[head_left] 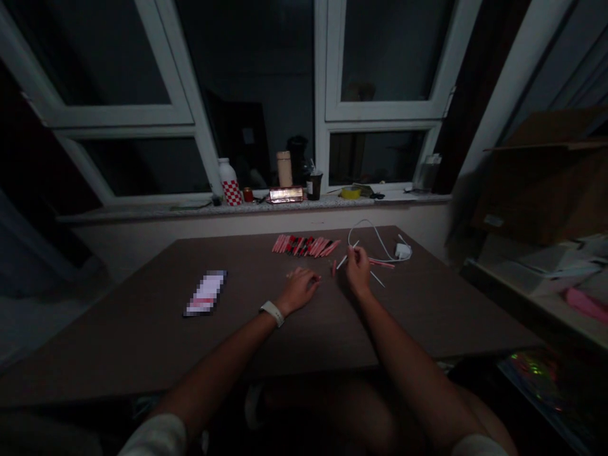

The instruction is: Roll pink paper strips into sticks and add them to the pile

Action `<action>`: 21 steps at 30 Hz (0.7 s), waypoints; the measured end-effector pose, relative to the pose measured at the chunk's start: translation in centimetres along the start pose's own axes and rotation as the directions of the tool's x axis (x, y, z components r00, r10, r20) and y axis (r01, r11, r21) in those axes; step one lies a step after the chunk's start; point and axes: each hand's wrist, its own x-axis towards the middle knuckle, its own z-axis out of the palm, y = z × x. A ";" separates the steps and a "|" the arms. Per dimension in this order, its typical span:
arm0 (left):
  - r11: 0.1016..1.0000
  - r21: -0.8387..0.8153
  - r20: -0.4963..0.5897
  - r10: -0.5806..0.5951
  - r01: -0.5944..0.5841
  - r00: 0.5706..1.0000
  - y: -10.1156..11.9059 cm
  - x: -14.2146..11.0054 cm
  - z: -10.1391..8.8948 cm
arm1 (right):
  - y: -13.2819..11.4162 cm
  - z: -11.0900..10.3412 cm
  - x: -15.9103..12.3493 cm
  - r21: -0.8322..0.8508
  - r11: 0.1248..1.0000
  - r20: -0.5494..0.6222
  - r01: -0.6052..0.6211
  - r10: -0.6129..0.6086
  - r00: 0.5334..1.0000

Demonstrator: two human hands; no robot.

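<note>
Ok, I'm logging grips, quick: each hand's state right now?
Left hand: on the table, fingers loosely bent; whether it holds anything can't be told.
Right hand: closed, apparently pinching a white stick.

Looks dim throughout, fading to near-black beneath the table [304,342]. Catches a coppery glint on the box [286,195] and faint reflections in the panes [256,82]. Slants the window frame [320,88] toward the edges. Leaves the sticks [306,246] soft, the phone [206,293] pixelated.
</note>
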 end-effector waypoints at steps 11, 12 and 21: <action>0.995 0.087 0.090 -0.056 0.048 0.994 2.6 3.4 3.3 | 0.1 -0.1 -0.1 -0.044 0.999 -0.075 0.005 -0.009 0.997; 0.993 0.097 0.104 -0.075 0.065 0.992 2.8 3.6 3.5 | 0.1 -0.1 -0.2 -0.056 0.998 -0.074 0.010 -0.014 0.997; 0.998 -0.052 0.038 -0.025 0.027 0.999 1.3 1.7 2.4 | -1.2 -0.3 -0.8 -0.096 0.993 -0.013 0.074 -0.076 0.997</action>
